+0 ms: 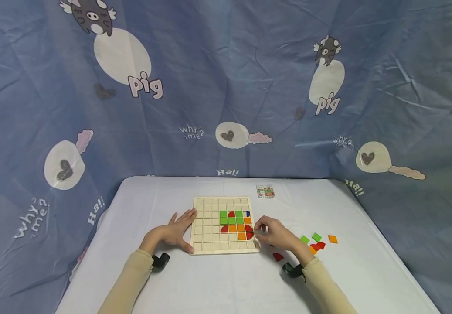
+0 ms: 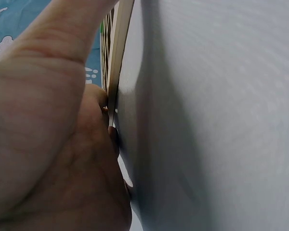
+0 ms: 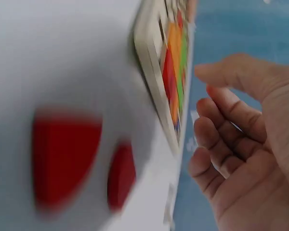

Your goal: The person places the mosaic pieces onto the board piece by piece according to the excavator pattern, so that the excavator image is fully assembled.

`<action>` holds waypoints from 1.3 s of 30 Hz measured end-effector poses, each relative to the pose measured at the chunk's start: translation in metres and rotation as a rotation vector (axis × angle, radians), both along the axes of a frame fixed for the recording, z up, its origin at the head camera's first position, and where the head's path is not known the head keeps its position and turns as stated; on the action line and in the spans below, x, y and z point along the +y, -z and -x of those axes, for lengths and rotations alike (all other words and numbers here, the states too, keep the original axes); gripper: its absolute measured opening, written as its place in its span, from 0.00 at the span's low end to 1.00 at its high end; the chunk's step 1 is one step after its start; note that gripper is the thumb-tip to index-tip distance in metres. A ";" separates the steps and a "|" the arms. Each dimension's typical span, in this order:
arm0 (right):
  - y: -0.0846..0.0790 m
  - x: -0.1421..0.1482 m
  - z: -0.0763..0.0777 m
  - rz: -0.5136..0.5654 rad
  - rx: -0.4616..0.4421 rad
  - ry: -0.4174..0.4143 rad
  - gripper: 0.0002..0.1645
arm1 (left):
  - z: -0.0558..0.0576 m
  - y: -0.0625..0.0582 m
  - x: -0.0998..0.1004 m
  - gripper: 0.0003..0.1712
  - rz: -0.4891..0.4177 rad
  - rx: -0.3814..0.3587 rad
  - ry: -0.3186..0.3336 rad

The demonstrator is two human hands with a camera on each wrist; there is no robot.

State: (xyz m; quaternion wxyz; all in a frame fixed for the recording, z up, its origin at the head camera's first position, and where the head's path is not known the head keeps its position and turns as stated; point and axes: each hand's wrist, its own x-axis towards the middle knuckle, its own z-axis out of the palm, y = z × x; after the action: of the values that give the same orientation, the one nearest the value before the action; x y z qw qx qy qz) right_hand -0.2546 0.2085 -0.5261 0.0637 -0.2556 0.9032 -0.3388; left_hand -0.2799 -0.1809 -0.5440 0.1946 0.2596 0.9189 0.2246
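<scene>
A wooden grid board (image 1: 206, 226) lies on the white table. Green squares (image 1: 231, 221), orange squares (image 1: 241, 228), red rounded pieces (image 1: 249, 236) and a small blue piece (image 1: 248, 213) fill cells toward its right side. My left hand (image 1: 175, 231) is spread along the board's left edge, thumb at the near corner and fingertips farther up. Beside the right edge hovers my right hand (image 1: 276, 234), fingers loosely bent. In the right wrist view its thumb and index finger stand apart, with nothing between them. Below that hand lie red quarter-round pieces (image 3: 65, 159), blurred.
Right of my right hand, loose green squares (image 1: 317, 237), an orange piece (image 1: 333, 239) and red pieces (image 1: 317, 246) are scattered. A small picture card (image 1: 265, 191) sits behind the board. Blue printed cloth (image 1: 194, 87) hangs around the table.
</scene>
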 end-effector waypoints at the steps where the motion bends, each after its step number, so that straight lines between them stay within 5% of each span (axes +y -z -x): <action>1: -0.001 0.008 -0.001 0.003 -0.002 0.024 0.10 | 0.000 -0.001 0.000 0.79 0.000 0.000 -0.001; 11: 0.000 0.108 -0.015 0.066 -0.008 0.266 0.17 | -0.002 -0.001 -0.001 0.78 -0.001 0.005 -0.005; 15: 0.008 0.150 -0.020 0.040 0.026 0.376 0.19 | -0.003 -0.001 -0.001 0.78 -0.001 0.000 -0.005; 21: 0.019 0.196 -0.030 -0.040 -0.043 0.502 0.26 | -0.004 -0.002 0.000 0.78 0.002 -0.001 0.002; 29: 0.023 0.221 -0.038 -0.069 -0.077 0.557 0.35 | -0.003 -0.002 -0.001 0.78 -0.010 0.008 -0.003; 39: 0.031 0.226 -0.038 -0.111 -0.041 0.576 0.23 | -0.002 0.000 0.001 0.79 -0.014 0.007 -0.002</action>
State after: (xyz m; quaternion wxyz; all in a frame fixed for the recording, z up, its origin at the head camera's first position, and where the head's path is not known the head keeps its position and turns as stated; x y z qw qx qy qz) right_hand -0.2167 0.4341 -0.5569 -0.0031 0.0220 0.9543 -0.2982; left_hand -0.2778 -0.1796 -0.5437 0.1894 0.2610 0.9181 0.2305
